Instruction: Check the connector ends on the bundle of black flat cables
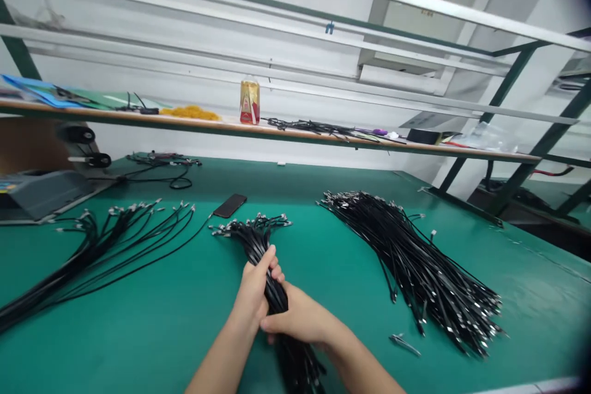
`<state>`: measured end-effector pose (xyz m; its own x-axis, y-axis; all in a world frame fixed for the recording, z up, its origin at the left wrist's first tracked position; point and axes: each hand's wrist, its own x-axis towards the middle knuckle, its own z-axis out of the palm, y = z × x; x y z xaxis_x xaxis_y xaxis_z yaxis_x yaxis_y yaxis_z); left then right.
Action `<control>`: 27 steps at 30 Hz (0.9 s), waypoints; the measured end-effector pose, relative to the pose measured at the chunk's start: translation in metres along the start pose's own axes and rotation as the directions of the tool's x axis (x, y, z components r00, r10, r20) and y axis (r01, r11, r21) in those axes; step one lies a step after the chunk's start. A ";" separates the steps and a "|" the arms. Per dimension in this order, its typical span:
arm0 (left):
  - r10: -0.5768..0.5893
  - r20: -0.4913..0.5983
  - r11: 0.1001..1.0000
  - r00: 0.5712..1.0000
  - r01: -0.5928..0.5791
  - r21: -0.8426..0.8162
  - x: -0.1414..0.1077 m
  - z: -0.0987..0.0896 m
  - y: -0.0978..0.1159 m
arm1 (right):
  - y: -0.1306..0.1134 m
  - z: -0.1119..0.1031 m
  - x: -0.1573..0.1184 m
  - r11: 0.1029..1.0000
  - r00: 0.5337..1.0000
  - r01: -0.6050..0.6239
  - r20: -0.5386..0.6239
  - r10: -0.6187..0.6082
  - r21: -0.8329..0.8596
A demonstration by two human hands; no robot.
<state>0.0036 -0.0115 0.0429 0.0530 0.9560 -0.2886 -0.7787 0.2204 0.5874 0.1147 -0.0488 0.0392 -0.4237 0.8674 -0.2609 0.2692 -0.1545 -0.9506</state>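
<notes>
One bundle of black cables [276, 295] was held at the middle of the green bench mat [138, 345], its long axis running roughly front to back. Its metal-tipped ends were fanned toward the far bench edge; the other end passed out of view at the near edge. The cables could not be counted.

Both hands were closed around the bundle. The left hand [253, 292] was wrapped around it from the near left, and the right hand [295, 315] was pressed across it just below, touching the left hand.

Two further batches lay on the mat: a fanned batch of black cables [111, 252] toward the left edge and a larger heap of black cables [415, 265] toward the right. One smartphone [229, 205] lay face down near the far edge, and one small metal strip [404, 345] lay beside the heap. One grey machine [41, 194] stood at the far left corner.

On the wooden shelf [221, 128] were one bottle [250, 101], its red-and-gold label unreadable, a pile of yellow rubber bands [190, 112] and a tangle of thin black cables [309, 128]. One yellow wall sign [431, 0] was too small to read.
</notes>
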 end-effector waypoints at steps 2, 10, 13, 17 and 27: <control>-0.052 -0.002 0.999 0.999 0.052 0.015 0.000 -0.003 0.002 | 0.005 0.001 0.004 0.996 0.997 -0.054 0.062 0.049 0.071; -0.238 0.107 0.936 0.965 0.257 -0.240 0.016 -0.028 0.012 | 0.020 0.010 -0.023 0.944 0.997 -0.078 0.051 0.065 0.322; -0.180 0.174 0.907 0.968 0.232 -0.352 0.011 -0.040 0.023 | 0.026 0.001 -0.042 0.939 0.999 -0.011 -0.046 0.028 0.343; -0.113 0.213 0.866 0.970 0.201 -0.457 0.001 -0.047 0.035 | 0.041 -0.006 -0.067 0.961 0.987 0.068 -0.157 -0.026 0.267; -0.115 0.261 0.815 0.958 0.242 -0.527 -0.003 -0.043 0.034 | 0.033 0.007 -0.094 0.964 0.948 0.222 -0.200 -0.249 -0.146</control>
<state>-0.0504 -0.0147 0.0312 0.3037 0.9414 -0.1465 -0.9512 0.3084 0.0101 0.1577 -0.1384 0.0308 -0.2953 0.9551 0.0227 0.2913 0.1126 -0.9500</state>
